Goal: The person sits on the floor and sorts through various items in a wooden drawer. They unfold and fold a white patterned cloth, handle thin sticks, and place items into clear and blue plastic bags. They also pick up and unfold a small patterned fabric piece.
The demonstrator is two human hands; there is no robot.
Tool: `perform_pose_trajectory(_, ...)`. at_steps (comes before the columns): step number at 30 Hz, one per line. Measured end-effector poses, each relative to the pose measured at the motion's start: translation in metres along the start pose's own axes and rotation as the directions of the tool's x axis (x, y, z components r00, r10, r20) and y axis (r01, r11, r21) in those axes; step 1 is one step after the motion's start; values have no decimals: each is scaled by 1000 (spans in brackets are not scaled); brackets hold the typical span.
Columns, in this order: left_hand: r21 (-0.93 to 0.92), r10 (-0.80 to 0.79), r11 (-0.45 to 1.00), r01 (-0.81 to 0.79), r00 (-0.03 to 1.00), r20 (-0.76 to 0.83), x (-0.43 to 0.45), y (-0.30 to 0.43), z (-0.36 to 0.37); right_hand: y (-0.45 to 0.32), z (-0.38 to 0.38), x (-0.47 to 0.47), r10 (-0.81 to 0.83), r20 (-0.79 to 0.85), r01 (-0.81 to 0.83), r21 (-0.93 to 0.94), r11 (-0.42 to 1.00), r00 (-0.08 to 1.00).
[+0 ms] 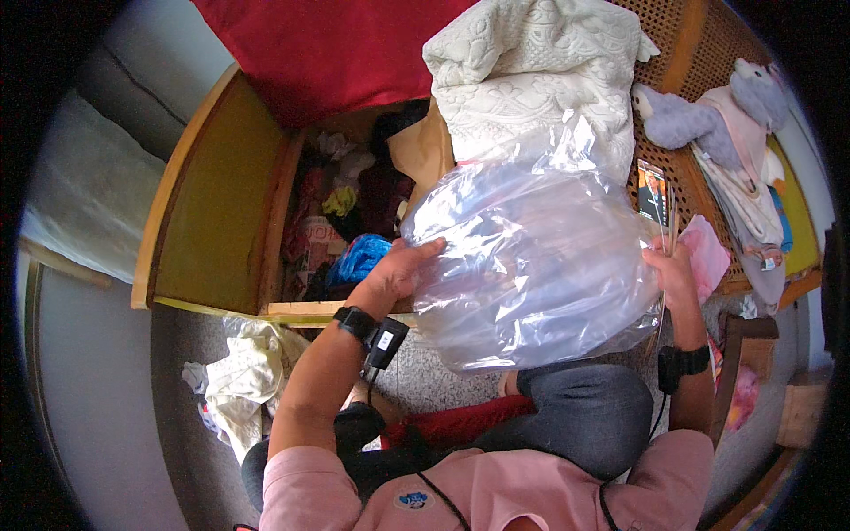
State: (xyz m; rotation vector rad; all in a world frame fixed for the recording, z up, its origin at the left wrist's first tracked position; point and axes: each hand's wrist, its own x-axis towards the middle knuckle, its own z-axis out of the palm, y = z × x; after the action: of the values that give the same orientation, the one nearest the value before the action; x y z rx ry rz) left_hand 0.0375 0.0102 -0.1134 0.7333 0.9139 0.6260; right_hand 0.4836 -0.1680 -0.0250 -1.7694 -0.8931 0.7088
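A large clear plastic bag [531,265] is spread between both hands, above my lap. My left hand [412,265] grips its left edge, thumb on top. On the opposite side, my right hand [667,265] pinches the bag's edge; thin rod-like strips rise beside those fingers. Whether the bag holds anything is hard to tell through the glare. Beyond the bag a white quilted bedspread [538,99] lies folded on the woven cane surface. Just past my right hand are a lit phone [653,192] and a pink cloth [705,255].
An open wooden storage compartment [279,219] at left holds a blue plastic bundle [362,257], brown paper [422,149] and dark cloths. Red fabric [345,53] hangs behind it. White cloths [246,372] lie on the floor. A grey plush toy [684,123] rests at right.
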Motion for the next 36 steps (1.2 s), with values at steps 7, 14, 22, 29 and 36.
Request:
perform_pose_trajectory(7, -256, 243, 939, -230, 970, 19, -24, 16, 35, 19, -11, 8, -19, 36, 16, 67, 998, 999)
perform_pose_trajectory(14, 248, 642, 740, -625, 766, 15, -72, 79, 83, 1, -7, 3, -76, -71, 83, 99, 992, 995)
perform_pose_trajectory(22, 298, 890, 373, -878, 430, 153, -54, 152, 119, -43, -20, 12, -216, -206, 247, 139, 959, 954)
perform_pose_trajectory(29, 620, 504, 665, -416, 863, 38, 28, 149, 78, -9, 0, 76, -216, -89, 204, -128, 971, 972)
perform_pose_trajectory(36, 916, 731, -63, -397, 607, 313, -13, 77, 69, 1, -1, 78, -201, -25, 195, -140, 971, 979)
